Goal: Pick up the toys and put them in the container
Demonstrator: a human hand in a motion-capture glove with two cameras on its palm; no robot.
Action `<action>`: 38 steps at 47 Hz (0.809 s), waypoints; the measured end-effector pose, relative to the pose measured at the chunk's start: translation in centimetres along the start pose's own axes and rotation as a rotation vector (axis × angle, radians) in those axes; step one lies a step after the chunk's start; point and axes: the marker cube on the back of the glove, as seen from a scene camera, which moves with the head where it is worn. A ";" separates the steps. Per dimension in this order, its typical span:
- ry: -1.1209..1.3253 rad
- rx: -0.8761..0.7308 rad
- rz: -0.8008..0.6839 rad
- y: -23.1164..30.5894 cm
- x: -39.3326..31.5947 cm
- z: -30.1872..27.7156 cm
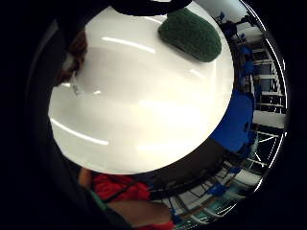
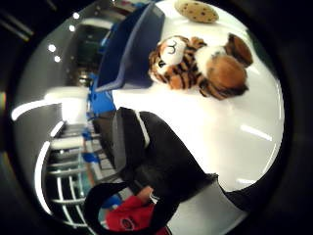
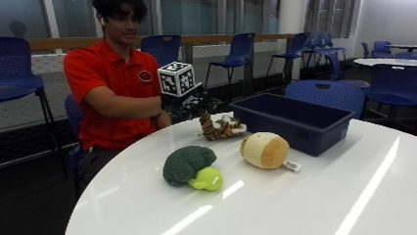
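Above the tiger toy [image 3: 220,128] | gloved right hand [image 3: 186,105] hovers, fingers relaxed, holding nothing | tiger lies beside the blue container [image 3: 296,122] | broccoli toy [image 3: 190,167] near table [image 3: 326,205] edge

Person in a red shirt [image 3: 104,73] seated at a round white table [image 3: 312,205]; gloved right hand [image 3: 189,105] raised above the table edge, just behind the tiger toy [image 3: 220,128], not touching it; finger posture not discernible. Tiger toy lies on the table beside the near end of the dark blue container [image 3: 296,122]. Tan round plush [image 3: 265,150] sits just in front of the container; broccoli plush [image 3: 191,168] lies near it, apart.
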 end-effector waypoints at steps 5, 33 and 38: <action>0.027 -0.006 -0.007 -1.6 -1.2 0.4; 0.279 -0.094 0.051 -8.4 -5.0 4.0; 0.267 -0.098 0.078 -8.6 -4.7 4.8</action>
